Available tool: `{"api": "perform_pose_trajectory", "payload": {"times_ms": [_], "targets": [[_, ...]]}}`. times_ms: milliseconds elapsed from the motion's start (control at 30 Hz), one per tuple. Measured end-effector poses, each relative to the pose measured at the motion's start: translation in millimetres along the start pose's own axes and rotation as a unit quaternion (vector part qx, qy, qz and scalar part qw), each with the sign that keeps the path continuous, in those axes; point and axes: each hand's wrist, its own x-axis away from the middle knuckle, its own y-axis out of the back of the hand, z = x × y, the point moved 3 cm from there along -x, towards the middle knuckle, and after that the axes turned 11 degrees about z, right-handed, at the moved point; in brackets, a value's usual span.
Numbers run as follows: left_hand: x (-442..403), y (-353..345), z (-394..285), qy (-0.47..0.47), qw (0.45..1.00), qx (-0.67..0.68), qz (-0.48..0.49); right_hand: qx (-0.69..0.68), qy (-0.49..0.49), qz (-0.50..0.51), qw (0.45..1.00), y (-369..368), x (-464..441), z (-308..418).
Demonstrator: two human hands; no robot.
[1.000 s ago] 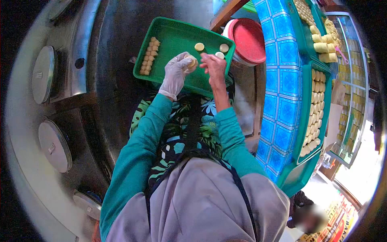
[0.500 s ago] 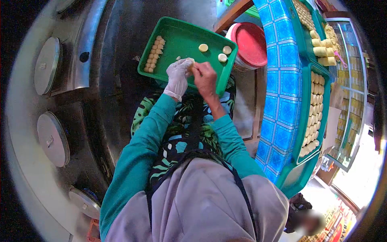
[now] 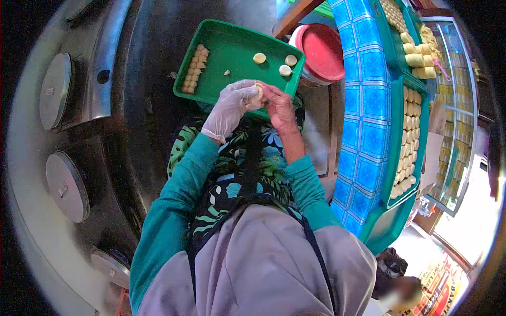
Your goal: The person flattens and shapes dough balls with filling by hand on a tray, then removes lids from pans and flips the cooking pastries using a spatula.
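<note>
Dough (image 3: 257, 95), a small pale piece, is held up between both hands just over the near edge of a green tray (image 3: 232, 45). The gloved left hand (image 3: 232, 106) grips it between bent fingers and thumb; the bare right hand (image 3: 280, 106) has its fingers curled, their tips closed on the piece's right side. Beyond them in the tray lie a crumb (image 3: 227, 72), a block of balls (image 3: 195, 69) packed along the left wall, and, toward the right, a yellowish disc (image 3: 259, 58) apart from two paler ones near each other. An apron (image 3: 242, 179) with leaf print covers the lap below. Just right of the tray stands a bucket with a red lid (image 3: 322, 51); farther right, a blue cloth (image 3: 363, 100) lies beside another tray (image 3: 376, 231) holding rows of pale rounds (image 3: 409, 137).
</note>
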Motion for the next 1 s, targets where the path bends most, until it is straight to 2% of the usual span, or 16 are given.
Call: {"api": "perform_pose_trajectory", "payload": {"times_ms": [67, 133, 167, 200, 233, 300, 367, 400, 433, 467, 500, 567, 600, 667, 800, 1000], "targets": [[2, 2, 0, 0.0, 1.0, -0.011, 0.005, 0.025, -0.002, 0.008, 1.0, 2, 0, -3], [7, 2, -7, -0.011, 0.997, -0.053, -0.054, 0.046, -0.005, 0.016, 0.999, -2, 2, -6], [9, 4, -8, -0.01, 0.997, -0.054, -0.057, 0.235, 0.104, 0.012, 0.966, -5, 5, 1], [9, 5, -7, -0.004, 0.997, -0.066, -0.047, 0.412, 0.208, 0.004, 0.887, -12, 11, 10], [8, 5, -7, 0.002, 0.996, -0.077, -0.035, 0.411, 0.207, 0.002, 0.888, -14, 13, 15], [11, 9, -5, 0.023, 0.997, -0.069, -0.02, 0.654, 0.345, 0.022, 0.672, -26, 25, 28], [10, 13, -3, 0.043, 0.997, -0.06, -0.005, 0.646, 0.339, 0.028, 0.684, -21, 26, 30], [9, 14, -2, 0.06, 0.997, -0.054, 0.01, 0.476, 0.192, 0.044, 0.857, -11, 20, 26], [9, 14, -1, 0.075, 0.996, -0.048, 0.023, 0.267, 0.03, 0.056, 0.962, -5, 18, 17], [9, 14, -1, 0.074, 0.996, -0.048, 0.022, 0.192, -0.004, 0.082, 0.978, -7, 17, 15], [9, 14, -2, 0.076, 0.995, -0.06, 0.021, 0.192, -0.004, 0.084, 0.978, -5, 16, 13], [10, 17, -1, 0.076, 0.994, -0.072, 0.016, 0.386, 0.151, 0.122, 0.902, -8, 16, 17], [10, 20, 2, 0.071, 0.996, -0.041, 0.017, 0.385, 0.151, 0.124, 0.902, -10, 15, 17], [8, 27, 6, 0.069, 0.997, -0.01, 0.02, 0.603, 0.283, 0.098, 0.74, -19, 21, 25], [-1, 28, 14, 0.03, 0.999, 0.045, -0.009, 0.616, 0.336, 0.068, 0.71, -26, 28, 15], [-5, 18, 17, -0.015, 0.997, 0.026, -0.067, 0.575, 0.303, -0.002, 0.76, -25, 31, -7]]}}
